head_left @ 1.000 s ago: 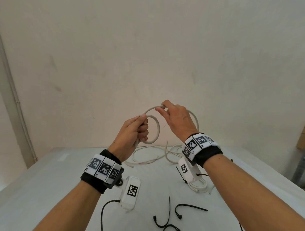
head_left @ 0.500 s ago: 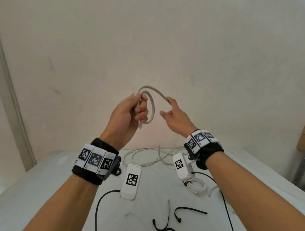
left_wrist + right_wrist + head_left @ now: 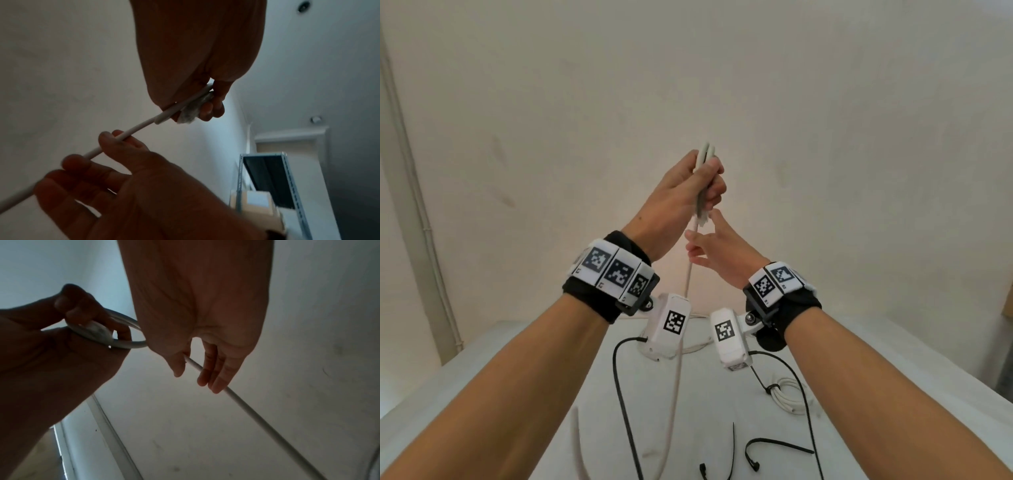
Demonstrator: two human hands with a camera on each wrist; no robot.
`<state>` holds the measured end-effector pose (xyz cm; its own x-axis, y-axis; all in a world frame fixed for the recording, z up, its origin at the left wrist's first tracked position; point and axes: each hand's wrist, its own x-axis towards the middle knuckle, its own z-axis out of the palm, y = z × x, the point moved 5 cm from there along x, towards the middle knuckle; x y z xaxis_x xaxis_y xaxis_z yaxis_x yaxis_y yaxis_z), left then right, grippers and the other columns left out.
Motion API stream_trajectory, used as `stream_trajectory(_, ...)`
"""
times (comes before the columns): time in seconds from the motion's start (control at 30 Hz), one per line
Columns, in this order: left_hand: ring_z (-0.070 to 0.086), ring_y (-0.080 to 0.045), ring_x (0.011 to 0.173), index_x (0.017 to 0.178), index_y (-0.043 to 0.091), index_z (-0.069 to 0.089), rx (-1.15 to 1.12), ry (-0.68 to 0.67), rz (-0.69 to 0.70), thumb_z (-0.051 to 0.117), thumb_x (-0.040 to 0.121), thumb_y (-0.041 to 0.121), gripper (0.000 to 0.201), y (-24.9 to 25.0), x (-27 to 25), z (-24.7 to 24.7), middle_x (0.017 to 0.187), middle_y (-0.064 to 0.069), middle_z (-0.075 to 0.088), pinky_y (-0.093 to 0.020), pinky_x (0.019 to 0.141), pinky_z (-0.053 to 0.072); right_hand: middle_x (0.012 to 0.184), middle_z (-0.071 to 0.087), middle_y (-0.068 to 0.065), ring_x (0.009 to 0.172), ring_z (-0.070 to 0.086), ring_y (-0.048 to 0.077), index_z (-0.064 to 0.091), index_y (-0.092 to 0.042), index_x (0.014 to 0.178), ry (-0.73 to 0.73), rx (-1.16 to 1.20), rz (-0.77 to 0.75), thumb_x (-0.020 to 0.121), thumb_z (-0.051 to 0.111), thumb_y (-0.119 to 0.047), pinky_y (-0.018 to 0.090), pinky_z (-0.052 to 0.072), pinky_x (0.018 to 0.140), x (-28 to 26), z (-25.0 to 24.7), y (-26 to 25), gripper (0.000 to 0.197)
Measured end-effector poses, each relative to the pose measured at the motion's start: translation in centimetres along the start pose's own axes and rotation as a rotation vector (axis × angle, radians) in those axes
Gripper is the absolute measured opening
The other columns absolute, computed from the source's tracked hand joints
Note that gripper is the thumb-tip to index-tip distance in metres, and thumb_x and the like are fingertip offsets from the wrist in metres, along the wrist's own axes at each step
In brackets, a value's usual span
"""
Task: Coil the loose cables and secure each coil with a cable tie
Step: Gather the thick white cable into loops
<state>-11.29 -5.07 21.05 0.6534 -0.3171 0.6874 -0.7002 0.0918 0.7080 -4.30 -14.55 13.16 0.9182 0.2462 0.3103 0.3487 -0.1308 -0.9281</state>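
My left hand (image 3: pixel 702 181) is raised high and grips a small coil of white cable (image 3: pixel 705 154), seen edge-on above the fist. In the right wrist view the coil's loops (image 3: pixel 125 344) pass through that hand's curled fingers (image 3: pixel 82 318). Just below, my right hand (image 3: pixel 705 250) pinches the hanging strand lightly between thumb and fingers (image 3: pixel 115 142). From there the white cable (image 3: pixel 676 383) drops to the table (image 3: pixel 893 359), partly hidden behind the left wrist camera. Black cable ties (image 3: pixel 774 445) lie loose near the table's front edge.
A tied coil of white cable (image 3: pixel 789 394) lies on the table at the right. Black leads (image 3: pixel 623 394) from the wrist cameras trail across the table. A plain wall stands close behind, and metal shelving (image 3: pixel 273 178) is off to the right.
Both hands have risen. The left hand lifted the coil and turned it edge-on. The right hand left the loop's top and dropped under the left hand onto the hanging strand.
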Motion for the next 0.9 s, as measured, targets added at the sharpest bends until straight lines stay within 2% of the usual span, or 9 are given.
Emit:
stream_trajectory(0.07, 0.041, -0.013, 0.072, 0.111, 0.003, 0.050, 0.131, -0.003, -0.007, 0.042, 0.112, 0.026, 0.024, -0.6, -0.4, 0.2, 0.076, 0.001, 0.044, -0.033, 0.073, 0.037, 0.091, 0.053, 0.013, 0.083, 0.056, 0.021, 0.045, -0.026, 0.137, -0.025, 0.064, 0.015, 0.104, 0.058, -0.015, 0.038, 0.058, 0.089, -0.1, 0.5, 0.8, 0.038)
stream_trajectory(0.17, 0.040, -0.013, 0.072, 0.113, -0.003, 0.049, 0.201, 0.020, -0.029, 0.043, 0.111, 0.026, 0.030, -2.1, -0.6, -0.1, 0.077, 0.001, 0.043, -0.035, 0.074, 0.037, 0.079, 0.049, 0.007, 0.070, 0.050, 0.016, 0.050, -0.026, 0.134, -0.009, 0.072, 0.045, 0.104, 0.057, -0.015, 0.033, 0.053, 0.074, -0.4, 0.8, 1.7, 0.033)
stream_trajectory(0.3, 0.041, -0.011, 0.068, 0.104, 0.008, 0.051, 0.101, 0.129, -0.086, 0.043, 0.111, 0.030, 0.024, -4.0, -0.8, -1.4, 0.074, 0.005, 0.043, -0.027, 0.069, 0.039, 0.090, 0.050, 0.005, 0.071, 0.045, 0.016, 0.060, -0.033, 0.120, 0.076, 0.025, 0.121, 0.105, 0.057, -0.017, 0.031, 0.050, 0.068, -1.3, 0.2, 3.6, 0.022)
stream_trajectory(0.4, 0.038, -0.010, 0.062, 0.098, 0.011, 0.053, -0.099, 0.222, -0.200, 0.042, 0.110, 0.041, 0.034, -5.6, -1.1, -2.3, 0.068, 0.006, 0.039, -0.025, 0.063, 0.037, 0.097, 0.050, 0.006, 0.075, 0.046, 0.018, 0.062, -0.030, 0.121, 0.110, 0.038, 0.159, 0.105, 0.056, -0.015, 0.030, 0.054, 0.070, -1.8, -0.1, 4.8, 0.022)
stream_trajectory(0.47, 0.038, -0.010, 0.059, 0.091, 0.015, 0.057, -0.265, 0.250, -0.259, 0.039, 0.109, 0.049, 0.042, -6.7, -1.3, -2.3, 0.068, 0.004, 0.039, -0.024, 0.062, 0.036, 0.101, 0.053, 0.008, 0.077, 0.049, 0.018, 0.060, -0.025, 0.121, 0.119, 0.057, 0.178, 0.105, 0.058, -0.020, 0.030, 0.057, 0.073, -2.1, -0.2, 5.1, 0.017)
stream_trajectory(0.53, 0.040, -0.009, 0.057, 0.089, 0.016, 0.060, -0.364, 0.284, -0.269, 0.040, 0.110, 0.045, 0.041, -7.6, -1.6, -2.4, 0.073, 0.003, 0.042, -0.025, 0.064, 0.035, 0.105, 0.059, 0.013, 0.076, 0.052, 0.019, 0.057, -0.020, 0.122, 0.108, 0.082, 0.211, 0.104, 0.060, -0.030, 0.034, 0.060, 0.079, -2.4, -0.1, 5.1, 0.020)
stream_trajectory(0.63, 0.037, -0.011, 0.058, 0.088, 0.017, 0.059, -0.417, 0.305, -0.296, 0.041, 0.110, 0.041, 0.038, -8.5, -1.9, -2.7, 0.068, 0.004, 0.041, -0.026, 0.066, 0.035, 0.104, 0.062, 0.016, 0.070, 0.052, 0.021, 0.053, -0.013, 0.124, 0.111, 0.154, 0.276, 0.105, 0.058, -0.039, 0.040, 0.063, 0.082, -2.7, -0.1, 4.9, 0.033)
stream_trajectory(0.77, 0.037, -0.012, 0.056, 0.085, 0.018, 0.055, -0.488, 0.317, -0.363, 0.038, 0.111, 0.041, 0.038, -9.5, -2.2, -3.3, 0.063, 0.004, 0.036, -0.027, 0.066, 0.033, 0.103, 0.060, 0.018, 0.073, 0.055, 0.025, 0.052, -0.008, 0.122, 0.116, 0.230, 0.330, 0.104, 0.053, -0.051, 0.049, 0.064, 0.086, -3.0, -0.4, 4.8, 0.046)
stream_trajectory(0.9, 0.038, -0.010, 0.054, 0.082, 0.020, 0.054, -0.538, 0.321, -0.403, 0.037, 0.110, 0.042, 0.040, -10.2, -2.2, -3.6, 0.062, 0.006, 0.037, -0.029, 0.066, 0.032, 0.100, 0.056, 0.018, 0.069, 0.058, 0.027, 0.049, -0.010, 0.110, 0.116, 0.249, 0.335, 0.100, 0.052, -0.061, 0.053, 0.063, 0.086, -3.2, -0.3, 4.7, 0.052)
